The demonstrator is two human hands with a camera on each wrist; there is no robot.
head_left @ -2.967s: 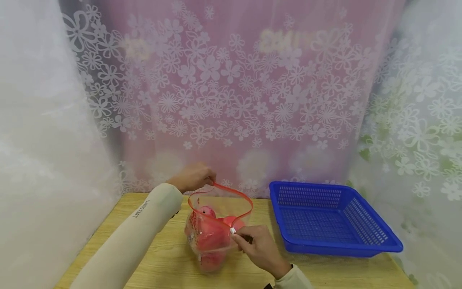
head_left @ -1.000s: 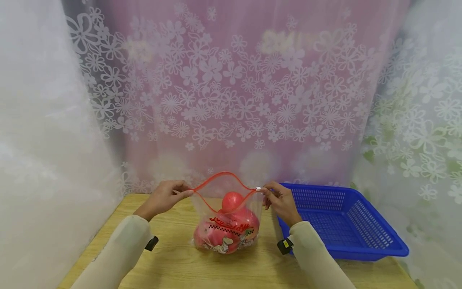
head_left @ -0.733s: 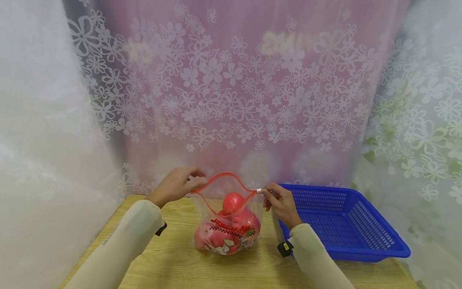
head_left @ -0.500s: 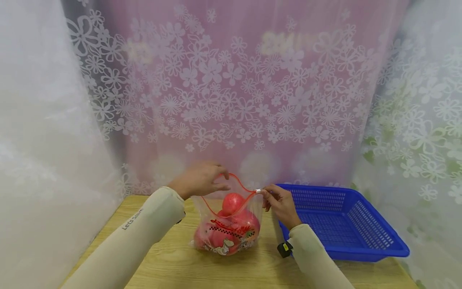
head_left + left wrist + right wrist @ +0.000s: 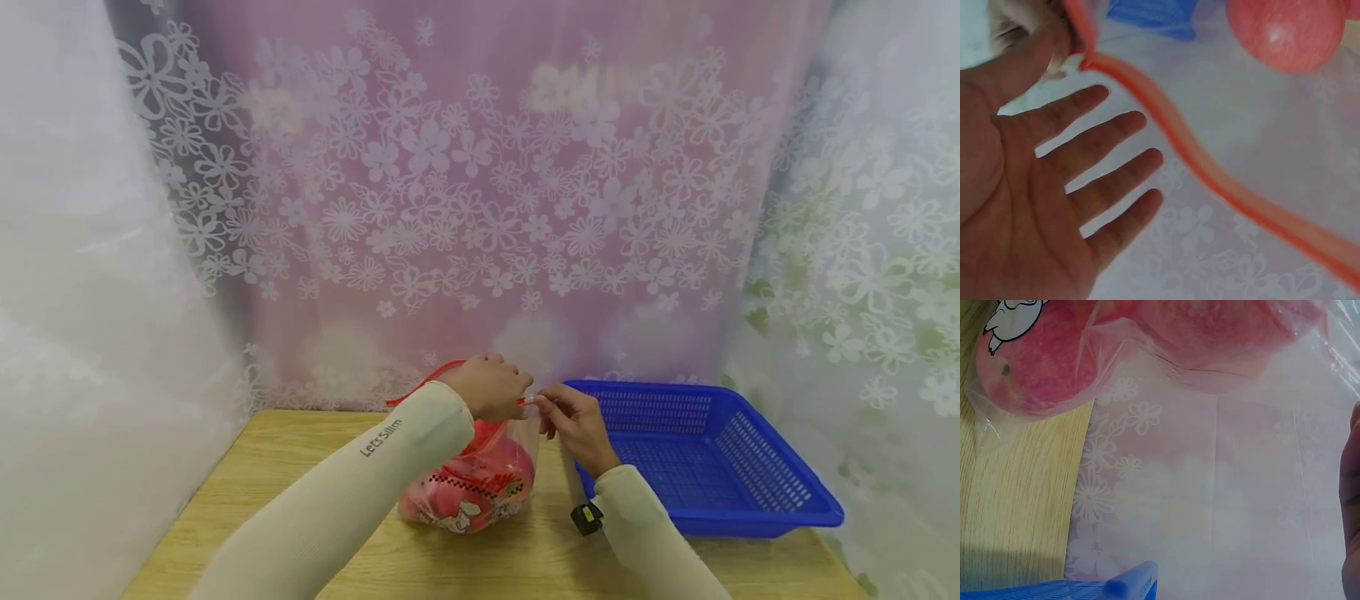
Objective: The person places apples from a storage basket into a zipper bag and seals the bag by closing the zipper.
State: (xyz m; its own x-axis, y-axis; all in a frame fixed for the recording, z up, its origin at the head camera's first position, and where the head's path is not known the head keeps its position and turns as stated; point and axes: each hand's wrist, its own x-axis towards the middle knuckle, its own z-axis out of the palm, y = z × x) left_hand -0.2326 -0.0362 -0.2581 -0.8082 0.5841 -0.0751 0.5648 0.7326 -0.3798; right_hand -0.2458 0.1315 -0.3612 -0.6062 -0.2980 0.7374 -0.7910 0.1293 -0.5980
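A clear zip bag (image 5: 459, 515) with a red zip strip (image 5: 1194, 159) and printed cartoon figures stands on the table. Inside are several round red fruits (image 5: 1044, 378) that look like apples. My right hand (image 5: 577, 425) pinches the bag's upper right corner, by the small white zip slider (image 5: 529, 400). Across the bag's mouth reaches my left hand (image 5: 491, 387), beside that corner. Its fingers are spread and straight in the left wrist view, with the thumb near the slider. The left hand and forearm hide part of the mouth and fruit.
A blue plastic basket (image 5: 705, 521) with slotted walls stands on the right of the wooden table (image 5: 300, 450), close to my right hand. Behind the table hangs a pink curtain (image 5: 480, 208) with white flowers. Pale sheets flank both sides.
My left hand let go of the bag's left corner and moved right across the mouth to the slider corner. Earlier, the bag was turned and lifted upright. The right hand keeps its pinch.
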